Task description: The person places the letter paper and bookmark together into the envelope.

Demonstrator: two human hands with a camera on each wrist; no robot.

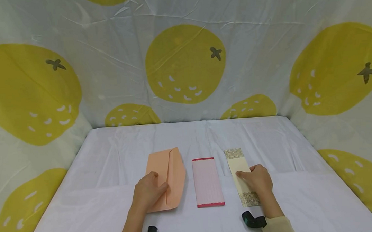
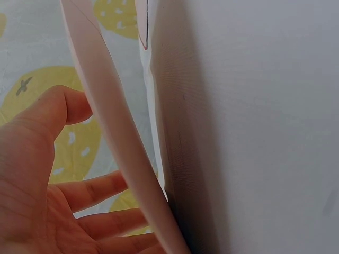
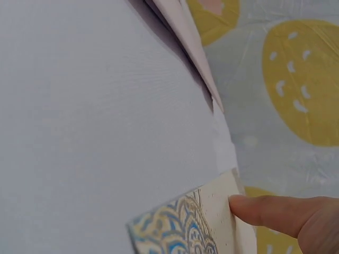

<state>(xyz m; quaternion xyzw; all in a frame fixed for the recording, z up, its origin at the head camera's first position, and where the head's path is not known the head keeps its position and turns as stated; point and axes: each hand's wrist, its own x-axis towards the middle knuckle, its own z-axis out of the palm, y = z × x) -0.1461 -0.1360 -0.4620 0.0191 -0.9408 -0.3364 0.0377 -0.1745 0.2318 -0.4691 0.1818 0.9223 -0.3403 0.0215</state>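
A peach envelope (image 1: 176,178), its pointed flap to the right, lies left of centre on the white table. My left hand (image 1: 149,191) rests on it; in the left wrist view the thumb (image 2: 77,106) and spread fingers (image 2: 100,190) touch its upper side. On the right is a narrow cream paper envelope (image 1: 238,165) with ornate patterned ends. My right hand (image 1: 258,179) touches its right side, thumb (image 3: 270,211) straight on the surface; its other fingers are mostly hidden. Between the hands lies a pale pink striped envelope (image 1: 207,182) with red ends, touched by neither.
White cloth covers the table (image 1: 109,150). Behind and to both sides hang white curtains (image 1: 115,63) printed with large yellow fruit. Black wrist devices (image 1: 253,220) sit at both wrists, near the table's front.
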